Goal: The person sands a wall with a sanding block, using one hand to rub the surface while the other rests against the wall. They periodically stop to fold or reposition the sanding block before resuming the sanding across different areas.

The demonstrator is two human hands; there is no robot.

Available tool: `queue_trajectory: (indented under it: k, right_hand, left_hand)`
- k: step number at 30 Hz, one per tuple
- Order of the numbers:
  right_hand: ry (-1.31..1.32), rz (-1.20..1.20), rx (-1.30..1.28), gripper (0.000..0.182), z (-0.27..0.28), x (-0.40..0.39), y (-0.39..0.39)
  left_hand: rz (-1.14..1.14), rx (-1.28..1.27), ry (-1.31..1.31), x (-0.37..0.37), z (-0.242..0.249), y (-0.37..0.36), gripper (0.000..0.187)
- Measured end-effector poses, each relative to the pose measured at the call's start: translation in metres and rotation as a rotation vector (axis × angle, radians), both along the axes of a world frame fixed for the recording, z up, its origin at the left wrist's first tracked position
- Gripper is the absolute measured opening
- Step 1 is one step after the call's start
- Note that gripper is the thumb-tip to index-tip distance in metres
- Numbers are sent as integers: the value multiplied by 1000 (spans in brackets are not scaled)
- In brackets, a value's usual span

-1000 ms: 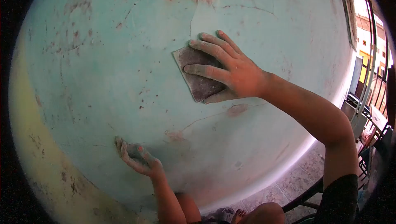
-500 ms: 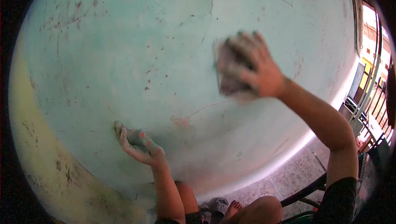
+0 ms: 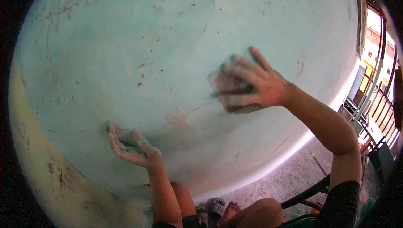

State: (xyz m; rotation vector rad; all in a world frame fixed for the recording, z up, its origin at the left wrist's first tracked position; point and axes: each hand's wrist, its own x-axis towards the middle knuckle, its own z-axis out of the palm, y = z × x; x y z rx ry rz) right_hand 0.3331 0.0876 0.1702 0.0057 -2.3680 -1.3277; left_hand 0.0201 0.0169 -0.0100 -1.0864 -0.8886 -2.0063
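A pale green wall (image 3: 176, 60) with cracks and dark specks fills most of the view. My right hand (image 3: 266, 87) lies against it right of centre, gripping a dark grey-brown piece of sandpaper (image 3: 228, 84) under the fingers. Motion blurs the sandpaper and the fingertips. Lower left, my left hand (image 3: 135, 152) is cupped at the wall, dusted with pale powder. Its fingers are curved and stand apart from the thumb, which has a reddish tip. A grey shadowed patch shows between them, and I make out no object there.
Yellowish paint (image 3: 46, 161) covers the wall at the left. Below are a tiled floor (image 3: 294, 173), my bare foot (image 3: 233, 209) and grey slippers (image 3: 215, 208). A dark chair frame (image 3: 306, 192) stands at lower right, with metal railings (image 3: 384, 102) beyond.
My right hand has slid down the wall with the sandpaper, its fingers spreading. The view has shifted slightly, and my left hand keeps its cupped pose.
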Motion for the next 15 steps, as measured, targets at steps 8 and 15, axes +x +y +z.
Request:
queue_trajectory:
  k: [8,15]
  right_hand:
    - [521,43,30,89,64,19,21]
    - [-26,-22,-16,64,33,23,12]
  left_hand:
    - [54,-46,-5,-1,-1,-2,57]
    - [113,-66,41,-3,-2,-2,55]
